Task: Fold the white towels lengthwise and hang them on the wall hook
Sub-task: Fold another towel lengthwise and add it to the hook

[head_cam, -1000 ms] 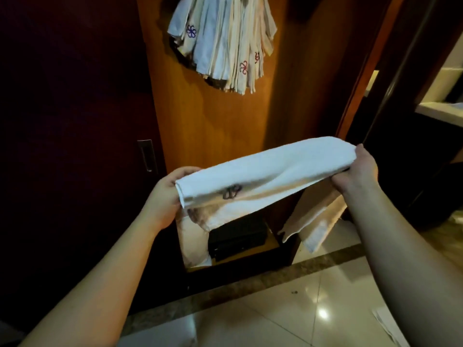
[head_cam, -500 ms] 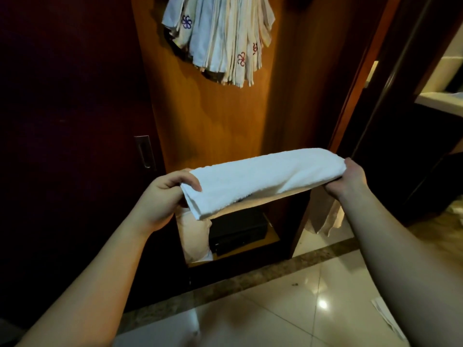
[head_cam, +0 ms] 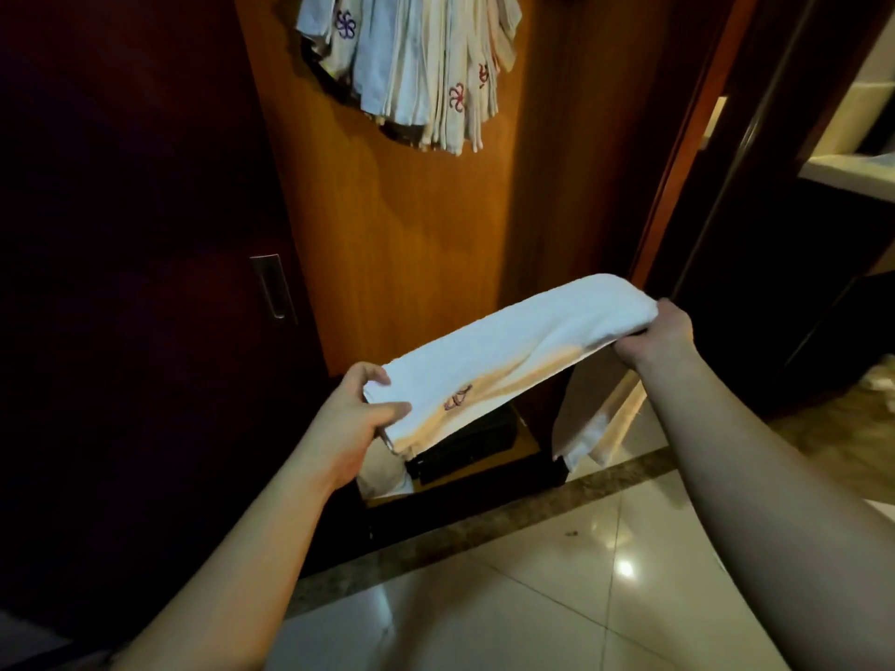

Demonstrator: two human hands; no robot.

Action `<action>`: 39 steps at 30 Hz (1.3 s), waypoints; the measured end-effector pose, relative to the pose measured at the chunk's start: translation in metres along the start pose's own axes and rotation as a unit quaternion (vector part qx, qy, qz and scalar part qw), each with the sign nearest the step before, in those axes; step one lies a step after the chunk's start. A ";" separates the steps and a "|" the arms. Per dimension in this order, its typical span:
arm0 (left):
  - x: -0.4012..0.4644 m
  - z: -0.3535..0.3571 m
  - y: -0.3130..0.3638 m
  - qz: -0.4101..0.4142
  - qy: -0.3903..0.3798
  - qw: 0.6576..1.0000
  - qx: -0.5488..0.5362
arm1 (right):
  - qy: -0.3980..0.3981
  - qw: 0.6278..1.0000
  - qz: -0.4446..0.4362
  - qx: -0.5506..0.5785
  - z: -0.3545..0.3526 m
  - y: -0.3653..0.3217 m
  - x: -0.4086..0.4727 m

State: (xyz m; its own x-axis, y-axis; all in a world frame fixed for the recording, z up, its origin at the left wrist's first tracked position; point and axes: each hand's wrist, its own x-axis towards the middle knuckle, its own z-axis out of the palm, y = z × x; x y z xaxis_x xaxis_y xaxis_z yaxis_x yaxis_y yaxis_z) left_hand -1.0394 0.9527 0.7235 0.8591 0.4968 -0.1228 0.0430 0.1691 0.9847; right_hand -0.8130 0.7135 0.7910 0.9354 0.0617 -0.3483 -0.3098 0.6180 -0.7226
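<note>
- The white towel (head_cam: 508, 365), folded into a long band, is held in the air in front of the orange wood panel (head_cam: 411, 244); its long axis runs from lower left up to the right.
- The left hand (head_cam: 358, 418) pinches the lower end, and the right hand (head_cam: 654, 336) grips the raised end, from which loose cloth hangs down.
- Hung towels (head_cam: 411, 65) bunch on the panel above, well apart from the held one.
- A dark box (head_cam: 465, 443) sits on a low shelf just below the band.
- The towel is soft terry with a small embroidered flower; the floor (head_cam: 532, 598) is glossy tile.
</note>
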 end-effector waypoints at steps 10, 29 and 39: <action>-0.008 0.022 -0.054 -0.259 -0.002 0.942 -0.211 | 0.019 0.992 0.050 0.118 0.014 -0.002 -0.017; 0.035 0.032 -0.083 -0.270 0.031 0.933 -0.237 | -0.043 0.995 0.003 0.091 0.056 -0.024 -0.051; 0.002 0.135 0.021 0.021 -0.004 0.989 -0.145 | -0.185 0.981 -0.055 0.012 0.099 -0.032 -0.067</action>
State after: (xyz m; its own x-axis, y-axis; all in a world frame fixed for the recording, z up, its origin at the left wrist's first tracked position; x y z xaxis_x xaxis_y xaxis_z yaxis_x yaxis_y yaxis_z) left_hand -0.9678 0.8420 0.7605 0.8616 0.5011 -0.0807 -0.1395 0.3866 0.9117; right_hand -0.8494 0.7675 0.8963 0.9620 0.2717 -0.0250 -0.2038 0.6548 -0.7278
